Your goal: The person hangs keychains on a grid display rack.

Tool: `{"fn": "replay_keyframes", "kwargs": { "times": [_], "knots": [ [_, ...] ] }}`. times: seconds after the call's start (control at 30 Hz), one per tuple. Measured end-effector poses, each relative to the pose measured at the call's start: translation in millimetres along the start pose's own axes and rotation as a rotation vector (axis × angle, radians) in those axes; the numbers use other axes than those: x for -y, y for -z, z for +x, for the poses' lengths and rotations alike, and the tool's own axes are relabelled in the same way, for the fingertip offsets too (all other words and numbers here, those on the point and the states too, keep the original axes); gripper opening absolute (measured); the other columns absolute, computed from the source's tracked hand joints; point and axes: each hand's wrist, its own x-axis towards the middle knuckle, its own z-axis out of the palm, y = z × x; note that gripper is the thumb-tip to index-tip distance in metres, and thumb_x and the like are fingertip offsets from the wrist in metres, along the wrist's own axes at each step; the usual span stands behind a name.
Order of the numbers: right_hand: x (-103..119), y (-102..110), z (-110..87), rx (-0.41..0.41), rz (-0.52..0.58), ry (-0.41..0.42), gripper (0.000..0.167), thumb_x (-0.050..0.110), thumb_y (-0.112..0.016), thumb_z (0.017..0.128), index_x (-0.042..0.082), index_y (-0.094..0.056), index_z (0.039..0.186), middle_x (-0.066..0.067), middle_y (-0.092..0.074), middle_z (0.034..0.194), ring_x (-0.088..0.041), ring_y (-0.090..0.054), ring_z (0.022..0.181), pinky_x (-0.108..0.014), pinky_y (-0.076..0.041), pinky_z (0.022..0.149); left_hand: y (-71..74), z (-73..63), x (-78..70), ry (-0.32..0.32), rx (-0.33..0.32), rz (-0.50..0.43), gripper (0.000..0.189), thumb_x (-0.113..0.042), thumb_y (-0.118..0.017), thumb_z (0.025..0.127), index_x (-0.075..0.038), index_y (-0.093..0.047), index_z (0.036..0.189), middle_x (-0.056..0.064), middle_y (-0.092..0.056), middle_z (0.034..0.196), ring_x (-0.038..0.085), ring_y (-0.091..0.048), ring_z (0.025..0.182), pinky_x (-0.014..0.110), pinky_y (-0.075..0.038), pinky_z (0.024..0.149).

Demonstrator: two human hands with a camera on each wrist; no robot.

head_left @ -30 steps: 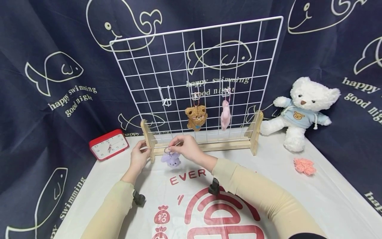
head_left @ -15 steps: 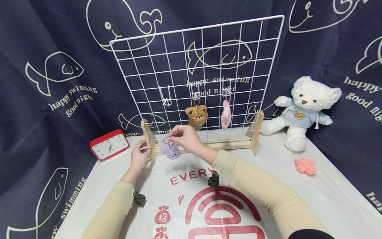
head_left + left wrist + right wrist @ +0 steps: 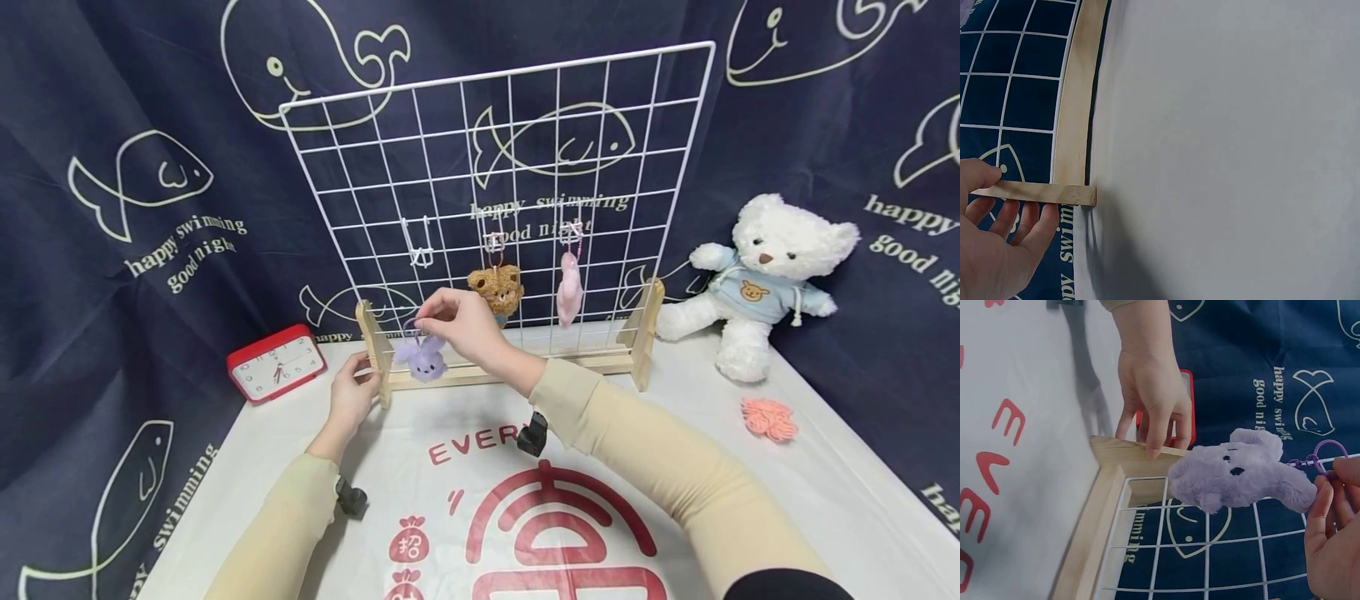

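Observation:
My right hand point(image 3: 468, 329) pinches the purple ring point(image 3: 1330, 453) of a lilac plush keychain point(image 3: 424, 358), which dangles in front of the lower left of a white wire grid rack point(image 3: 495, 81). In the right wrist view the fluffy keychain point(image 3: 1235, 472) shows long ears and dark eyes. My left hand point(image 3: 351, 396) grips the left wooden foot point(image 3: 1041, 192) of the rack between thumb and fingers. A bare white hook point(image 3: 421, 254) sits on the grid above the keychain. A brown bear keychain point(image 3: 497, 287) and a pink plush keychain point(image 3: 570, 287) hang from hooks to its right.
A red clock point(image 3: 277, 364) stands left of the rack. On the right sit a white teddy bear point(image 3: 761, 279) in a blue top and a coral yarn bundle point(image 3: 769, 419). A dark curtain point(image 3: 150, 67) hangs behind the white tabletop point(image 3: 420, 492).
My right hand has lifted the lilac keychain up and slightly left, away from the tabletop, and now covers part of the brown bear. My left hand stays on the wooden foot.

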Motion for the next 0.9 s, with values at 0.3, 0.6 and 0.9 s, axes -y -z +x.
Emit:
{"fn": "replay_keyframes", "kwargs": {
  "times": [0.3, 0.6, 0.9],
  "knots": [
    [13.0, 5.0, 7.6, -0.036, 0.026, 0.017, 0.006, 0.003, -0.077, 0.089, 0.003, -0.072, 0.092, -0.007, -0.075, 0.089, -0.014, -0.067, 0.076, -0.022, -0.055, 0.065, -0.2, -0.2, 0.0, 0.009, -0.003, -0.005, 0.044, 0.002, -0.064, 0.092, 0.001, -0.058, 0.135, 0.026, -0.063, 0.127, 0.041, -0.064, 0.114, 0.017, -0.059, 0.074],
    [19.5, 10.4, 18.0, -0.089, 0.126, 0.056, 0.006, 0.000, -0.076, 0.090, -0.001, -0.070, 0.091, -0.009, -0.073, 0.086, -0.010, -0.064, 0.071, -0.021, -0.055, 0.063, 1.0, -0.1, 0.8, 0.006, 0.005, 0.033, 0.043, 0.000, -0.065, 0.094, 0.001, -0.057, 0.136, 0.026, -0.063, 0.128, 0.040, -0.064, 0.113, 0.035, -0.058, 0.094],
    [19.8, 14.4, 28.1, -0.144, 0.241, 0.057, 0.006, -0.005, -0.075, 0.089, -0.006, -0.069, 0.091, -0.010, -0.072, 0.082, -0.009, -0.064, 0.070, -0.020, -0.057, 0.058, 0.0, 1.1, 2.9, 0.002, -0.010, 0.036, 0.042, 0.000, -0.065, 0.093, 0.001, -0.059, 0.135, 0.025, -0.064, 0.127, 0.039, -0.065, 0.112, 0.031, -0.061, 0.085]
  ]
}}
